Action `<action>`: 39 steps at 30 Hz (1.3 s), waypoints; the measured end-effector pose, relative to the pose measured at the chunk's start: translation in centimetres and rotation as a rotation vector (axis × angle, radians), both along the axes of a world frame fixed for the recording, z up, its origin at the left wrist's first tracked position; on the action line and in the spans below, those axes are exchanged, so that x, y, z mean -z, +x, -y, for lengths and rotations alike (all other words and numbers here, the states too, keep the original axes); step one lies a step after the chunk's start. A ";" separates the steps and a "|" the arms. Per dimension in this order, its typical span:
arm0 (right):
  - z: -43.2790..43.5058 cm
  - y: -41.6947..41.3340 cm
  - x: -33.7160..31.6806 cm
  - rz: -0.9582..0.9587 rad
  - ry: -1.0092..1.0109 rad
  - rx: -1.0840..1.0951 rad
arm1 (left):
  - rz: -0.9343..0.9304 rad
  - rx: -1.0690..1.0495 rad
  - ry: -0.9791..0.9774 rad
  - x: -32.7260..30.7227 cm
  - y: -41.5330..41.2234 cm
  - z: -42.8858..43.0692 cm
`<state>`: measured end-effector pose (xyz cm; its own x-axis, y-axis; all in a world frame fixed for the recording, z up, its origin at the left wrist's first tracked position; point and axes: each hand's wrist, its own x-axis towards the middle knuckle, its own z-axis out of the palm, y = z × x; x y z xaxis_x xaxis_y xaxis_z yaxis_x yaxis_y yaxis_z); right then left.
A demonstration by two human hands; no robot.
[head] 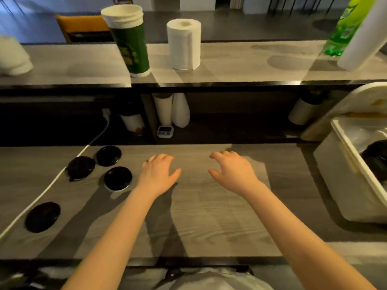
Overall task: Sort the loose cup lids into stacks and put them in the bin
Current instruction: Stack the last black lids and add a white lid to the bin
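Several black cup lids lie loose on the left of the grey wooden counter: one at the back (109, 155), one beside it (80, 168), one with a white rim under it (118, 178), and one nearer me at the far left (43, 217). My left hand (159, 173) hovers palm down just right of the rimmed lid, fingers apart, holding nothing. My right hand (231, 171) hovers over the middle of the counter, fingers curled apart, also empty. The white bin (356, 174) stands at the right with dark lids inside.
A white cable (48, 187) runs diagonally past the lids. On the raised shelf stand a tall sleeve of cups (128, 40), a paper towel roll (184, 43) and a green bottle (343, 30). Under the shelf are cups (171, 110) and a small timer (165, 131).
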<state>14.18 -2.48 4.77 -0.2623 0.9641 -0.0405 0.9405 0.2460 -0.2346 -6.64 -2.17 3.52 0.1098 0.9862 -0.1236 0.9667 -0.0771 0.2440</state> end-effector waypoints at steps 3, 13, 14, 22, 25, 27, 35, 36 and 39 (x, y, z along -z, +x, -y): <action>0.1 -4.7 1.6 -0.001 -0.049 -0.059 | 0.004 -0.051 -0.059 1.3 -4.4 0.9; -1.8 -15.6 5.7 0.034 -0.284 -0.185 | 0.098 -0.377 -0.264 8.1 -16.2 -0.1; -2.1 -16.2 5.9 0.047 -0.302 -0.183 | 0.116 -0.405 -0.273 8.5 -16.9 -0.5; -3.6 -18.0 7.4 0.074 -0.378 -0.132 | 0.192 -0.401 -0.283 10.9 -18.5 -2.3; -4.3 -18.1 7.4 0.077 -0.381 -0.125 | 0.224 -0.414 -0.257 11.5 -18.3 -2.6; -4.9 -18.0 7.2 0.072 -0.385 -0.122 | 0.241 -0.420 -0.233 11.6 -18.3 -2.6; -6.0 -19.0 6.6 -0.514 -0.408 0.041 | 0.316 -0.210 -0.024 7.6 -14.6 -1.6; -6.0 -19.0 6.5 -0.615 -0.432 0.053 | 0.342 -0.167 -0.005 7.0 -13.7 -1.1; -5.8 -18.3 6.4 -0.773 -0.451 0.050 | 0.357 -0.094 0.053 6.6 -12.1 -0.1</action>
<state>-4.15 3.36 -1.67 -0.3314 0.9103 -0.2479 0.4872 -0.0599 -0.8712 -18.78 -2.04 -3.04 0.0452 0.9981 -0.0421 0.8249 -0.0135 0.5651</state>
